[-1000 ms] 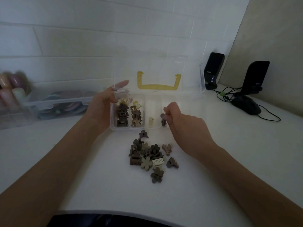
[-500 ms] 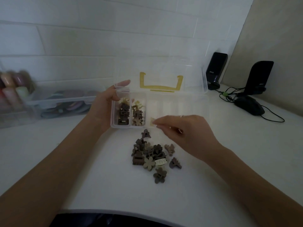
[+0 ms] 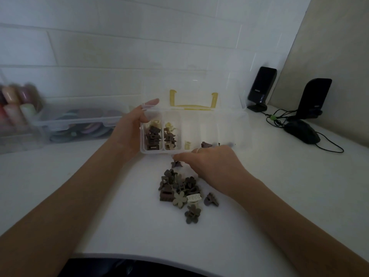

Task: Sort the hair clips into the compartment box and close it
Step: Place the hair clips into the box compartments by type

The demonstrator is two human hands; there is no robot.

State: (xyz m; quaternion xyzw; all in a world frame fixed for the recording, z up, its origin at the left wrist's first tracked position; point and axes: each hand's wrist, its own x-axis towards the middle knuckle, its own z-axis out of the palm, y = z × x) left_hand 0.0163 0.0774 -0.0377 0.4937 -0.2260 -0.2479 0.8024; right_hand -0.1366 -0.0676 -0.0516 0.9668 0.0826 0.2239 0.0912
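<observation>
While the left hand (image 3: pixel 130 129) grips the open box (image 3: pixel 191 134) by its left end, the right hand (image 3: pixel 211 166) reaches over the clips (image 3: pixel 180 191) on the desk (image 3: pixel 259 206). Its fingers extend loosely, with the pile just below and touching a dark clip (image 3: pixel 176 164).

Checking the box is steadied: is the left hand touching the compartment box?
Touching. The head view shows the left hand gripping the compartment box at its left end.

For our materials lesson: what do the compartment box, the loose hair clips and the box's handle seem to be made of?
Box: clear, glossy plastic, probably rigid; the clips inside show through its walls.
Clips: likely matte plastic; dull brown, olive and cream with no shine.
Handle: opaque yellow plastic, seemingly smooth.
</observation>
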